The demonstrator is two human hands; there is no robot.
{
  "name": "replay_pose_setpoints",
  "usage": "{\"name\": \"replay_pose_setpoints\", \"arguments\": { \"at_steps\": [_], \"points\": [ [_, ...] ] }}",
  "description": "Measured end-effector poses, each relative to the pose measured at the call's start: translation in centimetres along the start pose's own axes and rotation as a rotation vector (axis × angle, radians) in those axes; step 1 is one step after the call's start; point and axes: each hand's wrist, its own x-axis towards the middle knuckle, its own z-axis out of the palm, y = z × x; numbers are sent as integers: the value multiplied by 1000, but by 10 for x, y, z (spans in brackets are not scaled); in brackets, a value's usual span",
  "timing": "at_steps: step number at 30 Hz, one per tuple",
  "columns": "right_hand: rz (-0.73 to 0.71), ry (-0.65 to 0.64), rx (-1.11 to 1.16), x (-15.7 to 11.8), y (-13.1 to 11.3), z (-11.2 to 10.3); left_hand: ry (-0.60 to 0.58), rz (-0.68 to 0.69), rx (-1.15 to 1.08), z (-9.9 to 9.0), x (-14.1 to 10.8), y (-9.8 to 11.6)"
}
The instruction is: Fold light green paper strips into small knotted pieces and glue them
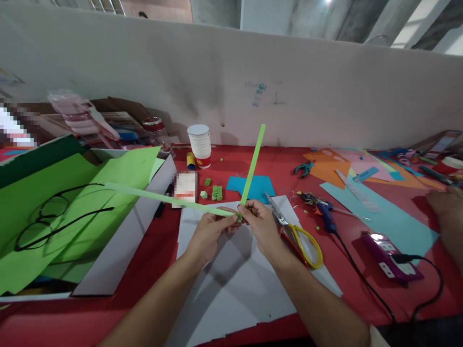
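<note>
My left hand (204, 236) is closed in a pinch on a light green paper strip (162, 196), which stretches away to the left over the box. My right hand (265, 231) pinches another green paper strip (254, 161) that sticks up and away. The two strips meet in a small folded piece between my fingertips, partly hidden by them. Both hands are above white paper sheets (238, 294). Just beyond lie small stacks of folded green paper (217, 193). Scissors (307, 246) with yellow and red handles rest right of my right hand.
On the left, a white box (126, 241) holds green sheets and eyeglasses (36, 233). Paper cups (200, 144) stand behind. To the right are pliers (304, 168), a glue gun (326, 216) with its cord, and a purple power strip (390, 260). Another person's hand (446, 212) reaches in.
</note>
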Motion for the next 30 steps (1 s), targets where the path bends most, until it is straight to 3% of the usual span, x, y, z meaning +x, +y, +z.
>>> {"name": "replay_pose_setpoints", "arguments": {
  "at_steps": [11,20,30],
  "points": [
    [-10,-11,30,0,-1,0,-3,-52,-18,0,1,1],
    [14,-29,62,-1,-2,1,-33,-10,-7,-2,0,0],
    [61,-67,32,-5,-8,2,76,26,20,0,0,2]
  ]
}}
